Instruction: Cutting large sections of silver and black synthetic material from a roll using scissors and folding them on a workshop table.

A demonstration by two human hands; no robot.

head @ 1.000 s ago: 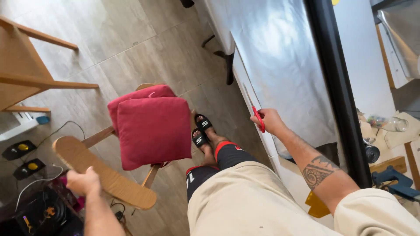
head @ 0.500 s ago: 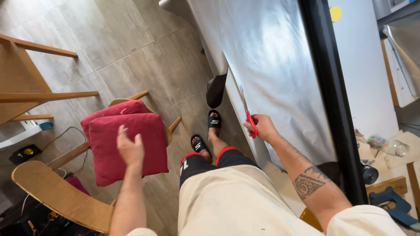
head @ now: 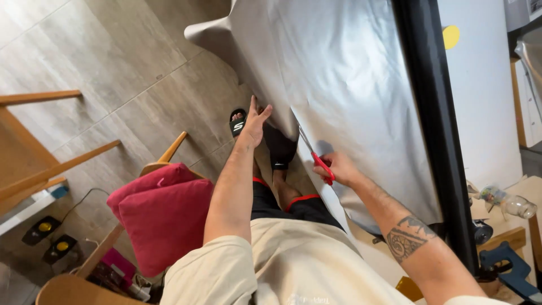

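A large silvery sheet (head: 339, 73) hangs in front of me beside a black upright post (head: 435, 130). My right hand (head: 337, 168) grips red-handled scissors (head: 316, 159), their blades against the sheet's lower left edge. My left hand (head: 255, 121) is stretched forward with fingers apart, its fingertips touching the sheet's edge just left of the blades. Below the hands I see my feet in black sandals (head: 238, 122) on the wood-look floor.
A wooden chair (head: 164, 164) with two red cushions (head: 164, 217) stands at my left. A wooden frame (head: 34, 164) is at the far left, with power adapters and cables (head: 48, 237) on the floor. A plastic bottle (head: 508, 202) and a blue tool (head: 511, 271) lie at right.
My left hand has left the chair and reached forward to the sheet's edge. The view has tipped toward the sheet. My right hand keeps the scissors at the edge.
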